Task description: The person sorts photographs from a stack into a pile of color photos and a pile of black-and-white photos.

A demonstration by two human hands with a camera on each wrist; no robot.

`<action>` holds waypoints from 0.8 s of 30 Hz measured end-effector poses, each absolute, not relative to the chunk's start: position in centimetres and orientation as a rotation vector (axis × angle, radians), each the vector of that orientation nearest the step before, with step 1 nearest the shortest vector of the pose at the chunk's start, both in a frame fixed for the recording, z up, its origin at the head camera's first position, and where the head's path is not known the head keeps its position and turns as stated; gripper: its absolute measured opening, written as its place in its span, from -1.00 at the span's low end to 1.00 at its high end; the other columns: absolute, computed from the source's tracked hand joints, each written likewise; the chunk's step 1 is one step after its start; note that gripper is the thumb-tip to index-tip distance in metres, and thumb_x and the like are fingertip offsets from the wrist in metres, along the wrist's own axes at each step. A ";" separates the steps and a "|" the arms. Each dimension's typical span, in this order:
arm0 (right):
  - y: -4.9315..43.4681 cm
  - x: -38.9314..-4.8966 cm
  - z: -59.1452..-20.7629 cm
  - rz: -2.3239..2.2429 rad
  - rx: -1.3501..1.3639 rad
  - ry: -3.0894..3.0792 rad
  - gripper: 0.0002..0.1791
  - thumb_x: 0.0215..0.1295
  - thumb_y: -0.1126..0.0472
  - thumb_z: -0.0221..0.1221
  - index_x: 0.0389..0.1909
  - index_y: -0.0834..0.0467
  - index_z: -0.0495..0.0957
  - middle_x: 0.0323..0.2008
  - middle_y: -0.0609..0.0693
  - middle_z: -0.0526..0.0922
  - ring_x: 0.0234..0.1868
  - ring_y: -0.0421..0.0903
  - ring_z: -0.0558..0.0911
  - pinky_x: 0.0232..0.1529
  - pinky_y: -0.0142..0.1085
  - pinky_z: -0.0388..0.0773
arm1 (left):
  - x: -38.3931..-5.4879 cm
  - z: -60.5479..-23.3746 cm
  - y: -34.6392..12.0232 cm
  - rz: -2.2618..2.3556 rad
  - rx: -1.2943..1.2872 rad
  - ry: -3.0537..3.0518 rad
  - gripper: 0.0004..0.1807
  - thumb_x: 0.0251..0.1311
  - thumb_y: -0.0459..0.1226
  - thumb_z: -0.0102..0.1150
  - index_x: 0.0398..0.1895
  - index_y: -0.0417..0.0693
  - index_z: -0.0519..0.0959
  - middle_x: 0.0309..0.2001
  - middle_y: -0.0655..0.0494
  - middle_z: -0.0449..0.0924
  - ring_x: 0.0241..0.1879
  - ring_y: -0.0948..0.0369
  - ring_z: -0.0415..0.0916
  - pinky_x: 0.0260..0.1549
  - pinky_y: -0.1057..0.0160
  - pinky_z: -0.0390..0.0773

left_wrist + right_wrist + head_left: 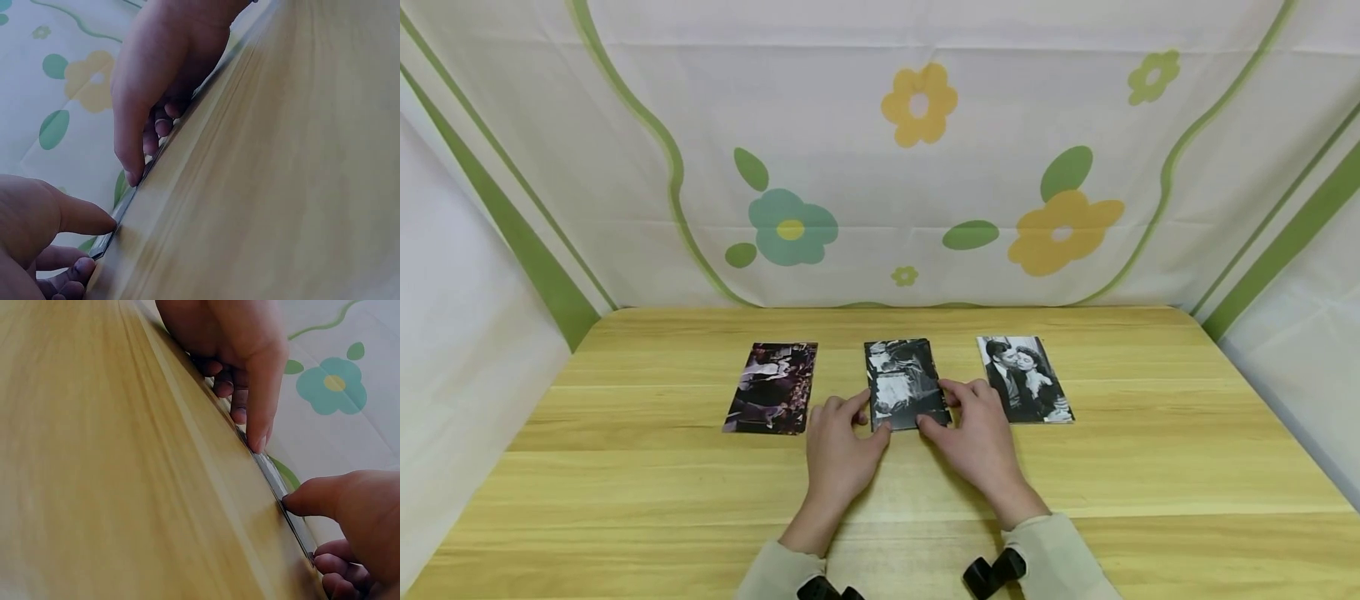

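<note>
A small stack of black-and-white photos [904,375] lies flat at the middle of the table, between both hands. My left hand [842,450] holds its near left corner, thumb at the near edge and fingers along the left side. On the opposite corner, my right hand [979,433] does the same, its thumb on the near edge and its index finger by the right side. Seen low from the left wrist, the stack is a thin dark strip at the thumb tips. The right wrist view shows its edge [292,522] close to the tabletop.
Left of the hands lies a dark purplish photo [772,387]. To the right is a black-and-white photo of two people [1026,379], near the right fingers. A light wooden table [647,475] carries everything, with a flower-patterned cloth [850,117] hanging behind it.
</note>
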State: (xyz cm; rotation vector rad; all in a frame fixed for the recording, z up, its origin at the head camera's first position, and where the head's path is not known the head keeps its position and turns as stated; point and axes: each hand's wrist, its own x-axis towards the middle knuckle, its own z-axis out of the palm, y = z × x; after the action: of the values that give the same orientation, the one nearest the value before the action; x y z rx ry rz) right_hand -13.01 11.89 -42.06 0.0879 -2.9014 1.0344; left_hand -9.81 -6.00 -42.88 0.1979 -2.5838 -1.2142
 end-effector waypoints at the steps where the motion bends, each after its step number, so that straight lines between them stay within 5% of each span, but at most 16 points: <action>1: 11.9 -13.0 -42.0 1.038 0.086 -2.902 -0.27 0.23 0.02 0.52 0.39 0.21 0.59 -0.06 0.05 0.57 -0.07 -0.02 0.45 -0.08 -0.20 0.40 | -9.8 -42.9 -6.0 -1.217 0.199 -2.579 -0.42 0.03 -0.27 0.57 0.20 -0.20 0.74 -0.35 0.12 0.54 -0.23 0.17 0.28 -0.17 0.20 0.26; 24: 11.8 -12.9 -41.9 1.059 0.059 -2.916 -0.24 0.21 0.02 0.51 0.41 0.19 0.58 -0.04 0.05 0.54 -0.06 -0.02 0.43 -0.09 -0.22 0.37 | -9.7 -42.9 -5.9 -1.252 0.214 -2.525 -0.42 -0.05 -0.32 0.64 0.15 -0.18 0.77 -0.32 0.13 0.67 -0.21 0.16 0.37 -0.14 0.18 0.35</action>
State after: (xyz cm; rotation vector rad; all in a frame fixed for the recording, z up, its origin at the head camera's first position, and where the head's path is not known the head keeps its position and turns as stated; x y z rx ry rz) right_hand -12.87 11.82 -41.89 0.0585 -2.9159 1.0594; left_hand -9.68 -5.91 -42.91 0.2138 -2.5250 -1.2523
